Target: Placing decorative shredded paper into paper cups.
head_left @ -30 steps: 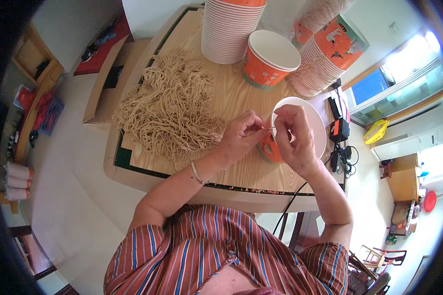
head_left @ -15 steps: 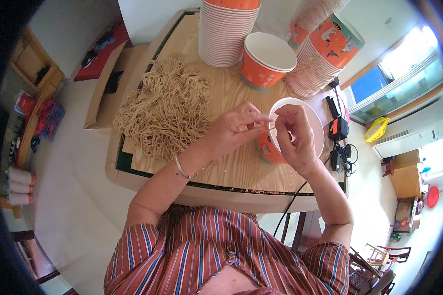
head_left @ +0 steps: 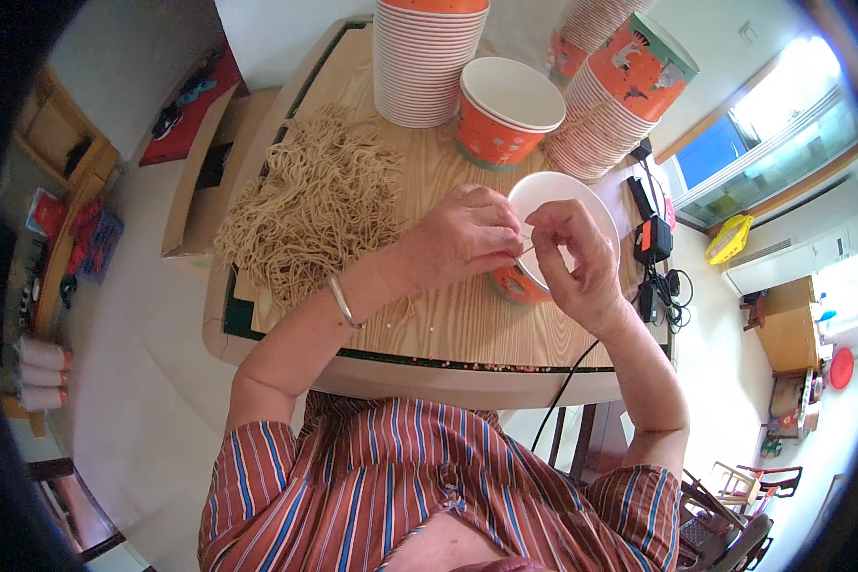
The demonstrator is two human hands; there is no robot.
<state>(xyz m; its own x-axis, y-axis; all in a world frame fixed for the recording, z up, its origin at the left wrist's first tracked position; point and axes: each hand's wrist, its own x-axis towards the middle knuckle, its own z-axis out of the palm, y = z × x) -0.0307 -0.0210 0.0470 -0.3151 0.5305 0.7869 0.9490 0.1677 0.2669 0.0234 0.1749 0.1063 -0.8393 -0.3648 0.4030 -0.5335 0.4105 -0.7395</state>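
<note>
Item: thin tan strand (head_left: pixel 524 250), drawn between our two hands over the mouth of an orange paper cup (head_left: pixel 543 238). We held it pinched at both ends, the left hand (head_left: pixel 462 238) closing thumb and forefinger on one end, the right hand (head_left: pixel 577 262) doing likewise on the other, remaining fingers loosely curled. We judged it near weightless, limp and easily snapped; best taken at the tips with light pressure, never tugged.

Cup below the hands: thin-walled paper, white inside, light, crushable if squeezed; we would grip it low on the wall.

To the left of the left hand: a loose heap of tan strands (head_left: pixel 305 205), tangled, dry-looking, matte.

Beyond the hands: a second open paper cup (head_left: pixel 505 110), and tall nested cup stacks (head_left: pixel 429 57), ribbed by their rolled rims.

Surface (head_left: pixel 448 324): pale wood-grain, smooth, dark-edged.
</note>
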